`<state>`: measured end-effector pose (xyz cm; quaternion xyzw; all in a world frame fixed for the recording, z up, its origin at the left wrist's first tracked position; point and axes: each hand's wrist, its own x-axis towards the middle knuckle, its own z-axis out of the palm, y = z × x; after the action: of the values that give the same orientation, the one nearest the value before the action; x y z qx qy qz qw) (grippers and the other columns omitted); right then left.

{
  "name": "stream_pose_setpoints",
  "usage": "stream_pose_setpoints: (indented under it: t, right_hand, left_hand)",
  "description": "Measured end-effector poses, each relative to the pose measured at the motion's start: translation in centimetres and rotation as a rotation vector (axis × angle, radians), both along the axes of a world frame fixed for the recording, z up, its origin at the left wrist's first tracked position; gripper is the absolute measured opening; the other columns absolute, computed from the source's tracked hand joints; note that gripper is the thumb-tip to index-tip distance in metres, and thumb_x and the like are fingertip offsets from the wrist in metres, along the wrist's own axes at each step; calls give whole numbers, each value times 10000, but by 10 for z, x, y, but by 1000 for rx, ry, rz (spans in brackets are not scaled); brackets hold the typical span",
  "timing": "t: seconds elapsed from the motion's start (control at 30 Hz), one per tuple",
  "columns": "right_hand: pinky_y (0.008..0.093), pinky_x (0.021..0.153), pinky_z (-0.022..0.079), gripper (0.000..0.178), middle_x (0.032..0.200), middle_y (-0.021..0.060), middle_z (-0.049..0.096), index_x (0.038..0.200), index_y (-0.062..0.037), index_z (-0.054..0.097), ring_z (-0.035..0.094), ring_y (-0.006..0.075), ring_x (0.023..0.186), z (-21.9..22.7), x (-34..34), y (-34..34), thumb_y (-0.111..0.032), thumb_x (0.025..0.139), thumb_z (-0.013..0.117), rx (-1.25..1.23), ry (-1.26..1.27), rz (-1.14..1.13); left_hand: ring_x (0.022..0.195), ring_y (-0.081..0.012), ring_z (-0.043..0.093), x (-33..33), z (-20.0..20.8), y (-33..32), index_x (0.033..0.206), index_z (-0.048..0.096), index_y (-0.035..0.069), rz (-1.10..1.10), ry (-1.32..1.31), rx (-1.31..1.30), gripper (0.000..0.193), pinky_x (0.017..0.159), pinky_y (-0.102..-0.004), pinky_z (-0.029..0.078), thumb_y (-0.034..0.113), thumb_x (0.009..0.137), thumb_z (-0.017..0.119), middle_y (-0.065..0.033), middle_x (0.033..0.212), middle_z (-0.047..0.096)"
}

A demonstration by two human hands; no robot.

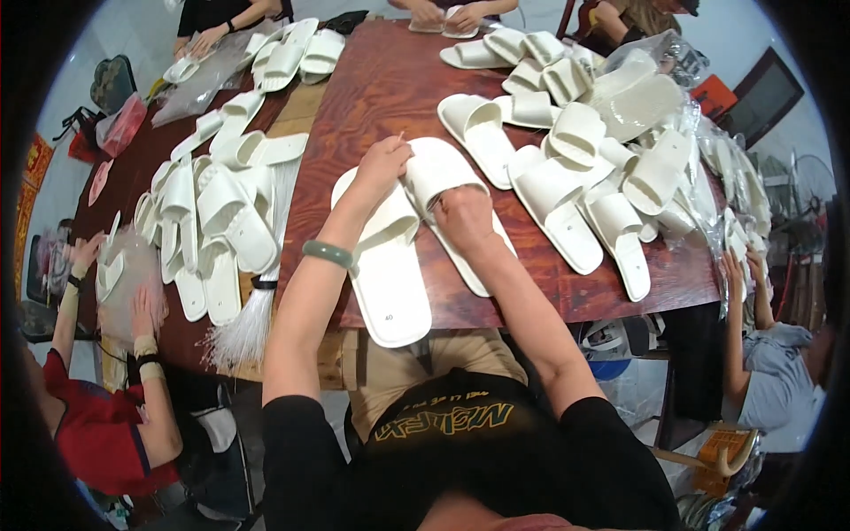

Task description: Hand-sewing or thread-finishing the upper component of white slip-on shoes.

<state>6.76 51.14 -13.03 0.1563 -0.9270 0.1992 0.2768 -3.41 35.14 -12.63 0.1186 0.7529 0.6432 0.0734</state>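
Observation:
Directly before me, a pair of white slippers lies side by side with toes pointing away: the left slipper (387, 292) and the right slipper (444, 164). My left hand (382, 173) reaches over the left slipper's strap, its fingertips pinched near the inner edges of the two toes. Whatever thin thing may be in that pinch is too small to name. My right hand (464, 217) is closed at the opening of the right slipper's strap. Its fingertips are hidden there, so I cannot tell what they grip. A green bangle (328, 254) circles my left wrist.
White slippers are heaped to the right (575, 186) and left (235, 212) on the dark red table (372, 80). A bundle of thin white strands (243, 323) hangs at the left edge. Clear plastic bags (673, 71) lie far right. Several other people work around the table.

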Motion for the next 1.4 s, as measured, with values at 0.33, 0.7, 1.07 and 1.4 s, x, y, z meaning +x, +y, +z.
stream_pose_setpoints:
  t: [0.33,0.7,1.07,1.4]
  right_hand:
    - [389,644,487,179,876,175,625,949,3,599,613,316,771,75,-14,-9,-68,786,587,-242,354,170]
    - [205,708,461,227,872,41,670,1040,38,647,592,73,781,32,-62,-23,-100,870,590,-1100,-542,507]
    - [230,588,440,172,705,35,633,924,0,657,540,65,625,23,-69,-25,-146,842,616,-1002,-217,307]
    - [257,639,460,156,848,64,637,928,-32,668,566,124,702,19,-63,-28,-157,839,638,-1023,-84,316]
  left_hand:
    - [614,-193,608,23,20,-7,969,518,12,304,865,-401,208,572,-313,456,188,943,410,-97,668,597]
    - [559,-138,489,48,48,0,909,508,27,238,408,-32,206,551,-286,405,204,953,414,-56,622,497]
    - [467,-47,252,28,37,-6,746,472,87,125,-19,451,222,422,-225,209,215,887,356,52,559,329]
    - [495,-52,303,36,41,1,823,514,61,105,387,114,195,449,-213,245,195,899,394,35,583,377]
